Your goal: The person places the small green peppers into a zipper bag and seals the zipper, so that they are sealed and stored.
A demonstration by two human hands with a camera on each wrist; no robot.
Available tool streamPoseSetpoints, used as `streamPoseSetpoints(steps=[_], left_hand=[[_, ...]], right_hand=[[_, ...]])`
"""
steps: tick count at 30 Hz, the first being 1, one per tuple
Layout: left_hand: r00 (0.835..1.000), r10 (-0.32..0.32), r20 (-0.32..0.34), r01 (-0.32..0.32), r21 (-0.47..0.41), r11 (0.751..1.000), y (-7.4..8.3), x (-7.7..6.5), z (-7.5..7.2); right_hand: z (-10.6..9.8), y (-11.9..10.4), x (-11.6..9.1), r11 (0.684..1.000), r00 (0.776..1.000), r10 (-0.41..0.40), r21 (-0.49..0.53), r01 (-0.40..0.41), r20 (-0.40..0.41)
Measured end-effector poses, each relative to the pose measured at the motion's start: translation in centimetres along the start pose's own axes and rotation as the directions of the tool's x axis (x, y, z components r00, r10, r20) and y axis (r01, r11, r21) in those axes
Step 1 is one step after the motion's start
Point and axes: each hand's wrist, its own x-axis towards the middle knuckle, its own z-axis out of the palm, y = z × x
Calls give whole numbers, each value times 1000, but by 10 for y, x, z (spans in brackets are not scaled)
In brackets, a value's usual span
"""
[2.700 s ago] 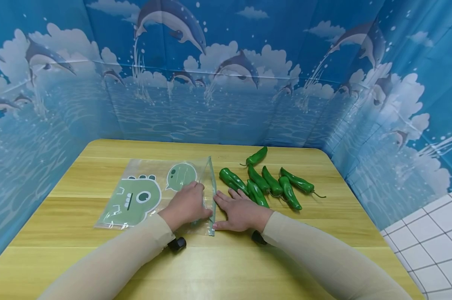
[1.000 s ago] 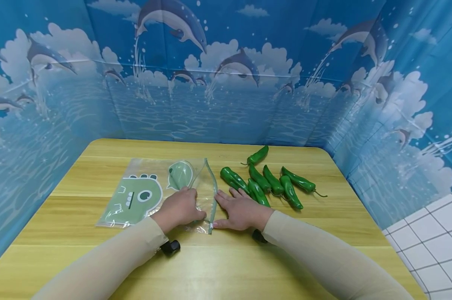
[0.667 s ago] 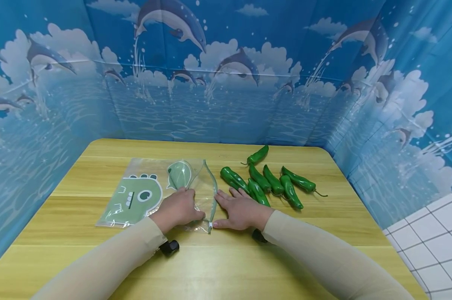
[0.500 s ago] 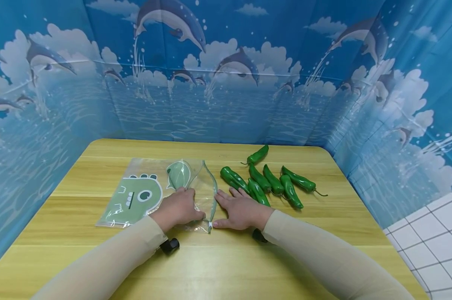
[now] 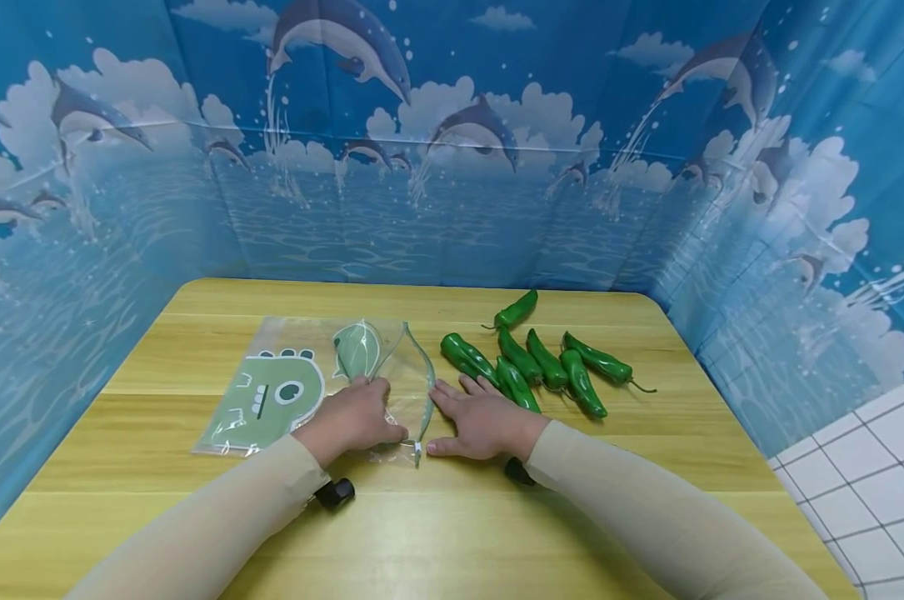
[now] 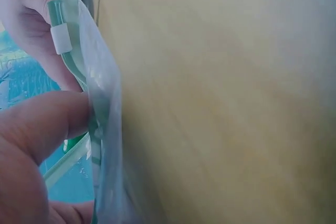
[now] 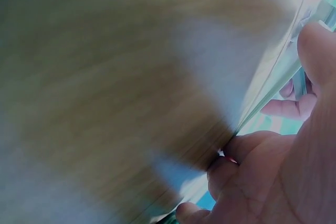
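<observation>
Bag (image 5: 294, 379) lies flat under the left hand (image 5: 356, 417), most of it stretching out to that hand's left, green monster print upward. Thumb and fingers bend down onto the upper film, tips apart; whether they pinch it, I cannot tell. Flat on its palm side, the right hand (image 5: 477, 423) has fingers spread, tips touching the bag's green zip strip (image 5: 427, 410). Between the two hands the mouth gapes, with a white slider (image 5: 417, 448) just beside the right thumb. Seven green peppers (image 5: 546, 362) lie beyond the right hand and to its right, the nearest just past its fingers. Nearer the body than both hands, wooden tabletop (image 5: 437, 533) runs on; its far edge lies well beyond them, before a dolphin-print curtain (image 5: 466, 208).
</observation>
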Motion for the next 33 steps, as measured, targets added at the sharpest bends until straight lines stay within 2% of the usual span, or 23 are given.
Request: streamPoseSetpoints(steps=[7, 10, 15, 18, 21, 24, 27, 33], left_hand=[[1000, 12, 25, -12, 7, 1000, -1, -1, -2], [999, 24, 24, -24, -2, 1000, -1, -2, -2], [999, 27, 22, -26, -37, 999, -2, -2, -2], [999, 31, 33, -29, -50, 998, -3, -1, -3], [998, 39, 40, -37, -62, 997, -5, 1, -3], [998, 48, 38, -45, -75, 996, -7, 3, -3], [998, 56, 34, -53, -83, 995, -9, 6, -3], [998, 61, 25, -59, -86, 995, -12, 7, -3]], right_hand=[[-1, 3, -1, 1000, 1000, -21, 22, 21, 2], [-2, 8, -2, 996, 998, -53, 64, 55, -30], [-13, 21, -8, 992, 980, -75, 82, 91, -182], [-19, 31, -10, 997, 958, -37, 56, 55, -285], [-23, 41, -12, 998, 940, 24, 58, -5, -340], [-23, 53, -12, 993, 936, 92, 97, -63, -341], [-21, 63, -10, 984, 943, 144, 147, -104, -300], [-21, 71, -8, 974, 951, 191, 169, -153, -243]])
